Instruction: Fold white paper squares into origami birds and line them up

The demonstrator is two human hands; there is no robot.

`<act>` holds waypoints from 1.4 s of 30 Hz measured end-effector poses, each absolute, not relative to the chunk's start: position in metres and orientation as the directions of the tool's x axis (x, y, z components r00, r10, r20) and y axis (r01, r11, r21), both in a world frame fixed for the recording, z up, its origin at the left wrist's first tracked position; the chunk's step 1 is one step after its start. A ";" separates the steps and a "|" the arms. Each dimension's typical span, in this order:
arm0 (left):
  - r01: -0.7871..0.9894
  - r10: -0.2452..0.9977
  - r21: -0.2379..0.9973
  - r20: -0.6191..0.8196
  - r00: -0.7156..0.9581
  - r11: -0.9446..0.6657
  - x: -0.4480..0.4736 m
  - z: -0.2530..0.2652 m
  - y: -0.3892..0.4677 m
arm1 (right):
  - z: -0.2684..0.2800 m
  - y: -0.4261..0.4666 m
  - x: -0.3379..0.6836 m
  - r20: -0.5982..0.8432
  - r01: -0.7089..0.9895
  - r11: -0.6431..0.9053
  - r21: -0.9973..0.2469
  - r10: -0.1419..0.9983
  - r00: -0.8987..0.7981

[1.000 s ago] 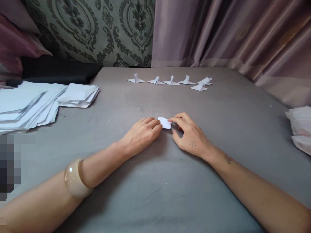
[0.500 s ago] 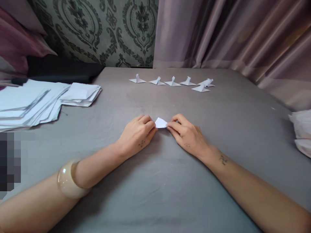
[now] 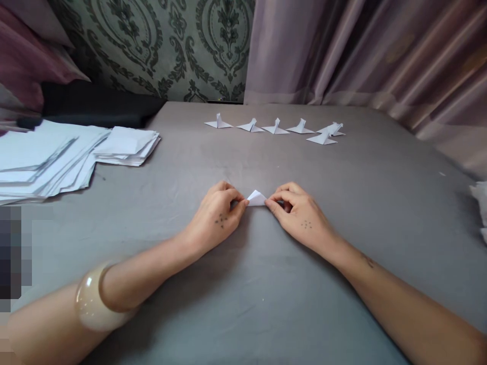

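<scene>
A small folded piece of white paper (image 3: 256, 198) is held up between my two hands, its top coming to a low point and its lower edge nearly straight. My left hand (image 3: 220, 213) pinches its left corner between thumb and fingers. At the opposite corner, the thumb and index finger of my right hand (image 3: 299, 210) are closed on it. Fingertips hide both ends of the paper.
Several folded white paper figures (image 3: 276, 128) stand in a row toward the back of the grey-covered table (image 3: 182, 152). At the left lie a stack of white sheets (image 3: 41, 157) and smaller paper pieces (image 3: 127, 142). A whitish bundle (image 3: 480, 203) shows at the right edge.
The paper has tilted, so its peak now stands up more sharply. Both hands still pinch its corners, and the right hand has turned slightly. The whole view has shifted a little.
</scene>
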State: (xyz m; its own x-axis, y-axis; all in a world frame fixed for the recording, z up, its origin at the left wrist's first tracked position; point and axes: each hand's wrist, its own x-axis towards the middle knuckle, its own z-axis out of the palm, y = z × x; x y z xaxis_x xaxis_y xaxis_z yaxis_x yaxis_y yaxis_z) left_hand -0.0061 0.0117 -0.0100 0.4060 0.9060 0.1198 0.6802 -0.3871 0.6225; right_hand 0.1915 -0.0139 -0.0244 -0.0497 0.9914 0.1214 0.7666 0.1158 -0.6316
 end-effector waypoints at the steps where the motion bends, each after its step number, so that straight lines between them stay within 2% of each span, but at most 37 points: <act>1: 0.688 0.913 0.625 0.107 0.394 -0.370 -0.005 -0.010 0.012 | -0.024 -0.013 0.191 0.118 0.767 0.108 -0.633 0.992 -0.043; 10: 0.687 0.919 0.628 0.127 0.372 -0.365 -0.004 -0.016 0.012 | -0.021 -0.008 0.187 0.122 0.815 0.077 -0.574 0.993 -0.008; 18: 0.700 0.926 0.627 0.098 0.364 -0.341 -0.004 -0.018 0.013 | -0.024 -0.004 0.187 0.112 0.807 0.051 -0.588 0.993 0.019; 24: 0.679 0.887 0.587 0.169 0.429 -0.440 -0.008 -0.021 0.014 | -0.023 -0.003 0.190 0.083 0.793 0.033 -0.608 0.996 0.022; 30: 0.656 0.856 0.582 0.146 0.496 -0.480 -0.011 -0.019 0.015 | -0.021 -0.003 0.194 0.056 0.784 0.043 -0.619 0.998 -0.011; 33: 0.690 0.827 0.491 0.128 0.547 -0.532 -0.010 -0.015 0.013 | -0.022 -0.007 0.195 0.092 0.790 0.105 -0.604 0.994 -0.062; 36: 0.692 0.725 0.251 0.060 0.687 -0.677 -0.006 -0.008 0.006 | -0.024 -0.013 0.194 0.179 0.799 0.233 -0.554 0.971 -0.158; 39: 0.625 0.624 0.002 -0.042 0.780 -0.781 -0.001 -0.001 0.000 | -0.026 -0.019 0.193 0.272 0.808 0.394 -0.438 0.915 -0.298; 42: 0.606 0.611 -0.078 -0.087 0.787 -0.792 0.000 0.002 -0.005 | -0.026 -0.023 0.192 0.319 0.807 0.524 -0.273 0.841 -0.438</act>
State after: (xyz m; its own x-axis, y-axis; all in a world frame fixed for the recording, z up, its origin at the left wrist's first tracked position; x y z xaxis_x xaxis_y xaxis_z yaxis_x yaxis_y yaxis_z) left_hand 0.0001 -0.0048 0.0020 0.7869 0.6110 -0.0866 0.6061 -0.7916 -0.0781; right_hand 0.1921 -0.0229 -0.0255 -0.4377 0.8406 0.3191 0.8068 0.5238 -0.2734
